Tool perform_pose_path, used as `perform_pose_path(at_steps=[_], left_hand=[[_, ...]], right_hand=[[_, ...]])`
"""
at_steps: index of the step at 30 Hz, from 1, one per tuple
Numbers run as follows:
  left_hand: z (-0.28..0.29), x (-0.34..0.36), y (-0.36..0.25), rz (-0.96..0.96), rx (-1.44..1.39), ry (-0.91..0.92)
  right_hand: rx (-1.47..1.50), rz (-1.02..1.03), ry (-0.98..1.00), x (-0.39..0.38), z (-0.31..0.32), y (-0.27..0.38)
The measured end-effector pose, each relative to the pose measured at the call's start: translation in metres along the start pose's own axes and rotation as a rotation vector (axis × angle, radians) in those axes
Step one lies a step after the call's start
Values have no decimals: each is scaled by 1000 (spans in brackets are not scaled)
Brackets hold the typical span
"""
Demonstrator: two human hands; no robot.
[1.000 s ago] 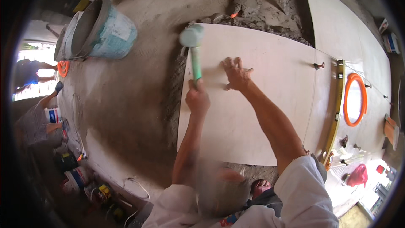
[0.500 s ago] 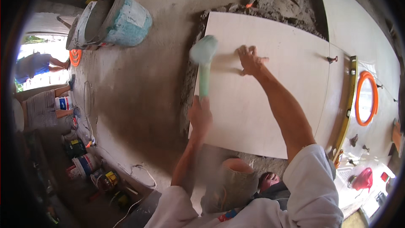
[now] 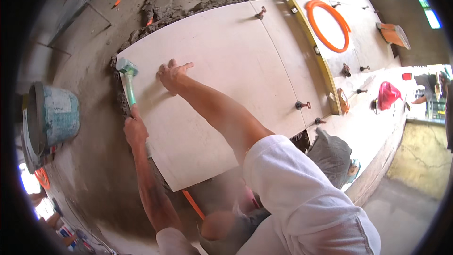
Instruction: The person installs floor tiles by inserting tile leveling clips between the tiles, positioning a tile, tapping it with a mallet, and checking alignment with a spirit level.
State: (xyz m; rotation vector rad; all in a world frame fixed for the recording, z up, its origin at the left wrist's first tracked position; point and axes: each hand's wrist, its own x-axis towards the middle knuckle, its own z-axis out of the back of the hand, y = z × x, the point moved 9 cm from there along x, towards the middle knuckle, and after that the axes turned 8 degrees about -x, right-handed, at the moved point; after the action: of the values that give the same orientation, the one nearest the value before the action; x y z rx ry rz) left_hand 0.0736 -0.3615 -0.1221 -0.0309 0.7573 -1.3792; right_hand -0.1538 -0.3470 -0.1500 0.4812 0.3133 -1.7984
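Currently the left hand (image 3: 136, 128) is gripping a mallet (image 3: 129, 80), fingers wrapping closed around the handle's lower end; its head is hovering over or resting on the large pale tile (image 3: 188, 132) near the far-left corner, can't tell which. Right hand (image 3: 173, 76) is pressing on the same tile, just right of the mallet, fingers spreading wide, gripping nothing. Tile is lying before the person, dark mortar (image 3: 141, 33) showing along its far and left edges. Yellow spirit level (image 3: 313, 49) and orange hose (image 3: 346, 26) are lying on tiling to the right; a stained bucket (image 3: 61, 113) is standing off left.
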Motion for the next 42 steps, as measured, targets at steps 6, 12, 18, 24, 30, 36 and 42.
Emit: perform_pose_path(at_steps=[6, 12, 18, 24, 30, 36, 42], left_hand=[[12, -15, -23, -339, -63, -300], [-46, 2, -15, -115, -100, 50], [-71, -8, -16, -174, -168, 65], [-96, 20, 32, -488, 333, -2], [-122, -62, 56, -509, 241, 43], [-132, -146, 100, -363, 194, 134], [-142, -188, 169, -339, 133, 219]], right_hand=[[67, -67, -97, -35, -10, -21], [424, -294, -454, -186, -98, -108], [510, -888, -445, -367, -190, -164], [381, -1130, -537, -431, -202, -208], [508, -1029, -382, -439, -213, -225], [611, -908, -288, -438, -197, -210], [681, -792, -132, -417, -206, -174]])
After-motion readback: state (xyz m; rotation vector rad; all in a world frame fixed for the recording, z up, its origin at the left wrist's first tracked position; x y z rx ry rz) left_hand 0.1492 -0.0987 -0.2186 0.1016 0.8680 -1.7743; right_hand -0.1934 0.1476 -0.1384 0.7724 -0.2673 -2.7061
